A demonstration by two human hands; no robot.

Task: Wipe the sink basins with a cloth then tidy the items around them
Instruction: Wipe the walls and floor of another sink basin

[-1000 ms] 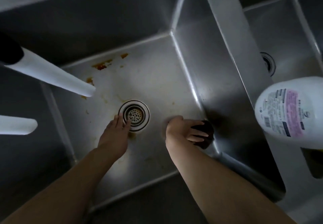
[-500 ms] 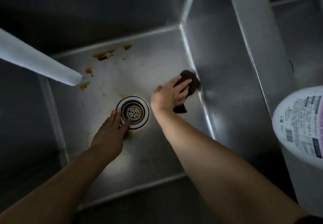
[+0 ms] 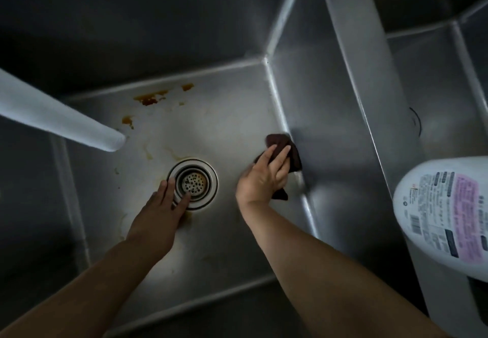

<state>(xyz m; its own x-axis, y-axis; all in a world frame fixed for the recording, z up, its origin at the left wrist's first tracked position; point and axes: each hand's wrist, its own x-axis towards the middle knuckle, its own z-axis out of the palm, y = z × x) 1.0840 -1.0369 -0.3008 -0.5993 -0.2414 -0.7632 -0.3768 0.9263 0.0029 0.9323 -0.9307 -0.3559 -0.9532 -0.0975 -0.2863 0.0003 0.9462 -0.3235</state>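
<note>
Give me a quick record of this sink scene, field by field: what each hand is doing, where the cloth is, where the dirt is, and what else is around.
left hand: flat on the basin floor, fingertips at the drain rim
right hand: presses the cloth with straight fingers
cloth: dark, at the seam of floor and right wall
basin: steel
stains: orange-brown, along the back edge, unwiped
faucet: white spout, from the left
jug: white, labelled, at right
</note>
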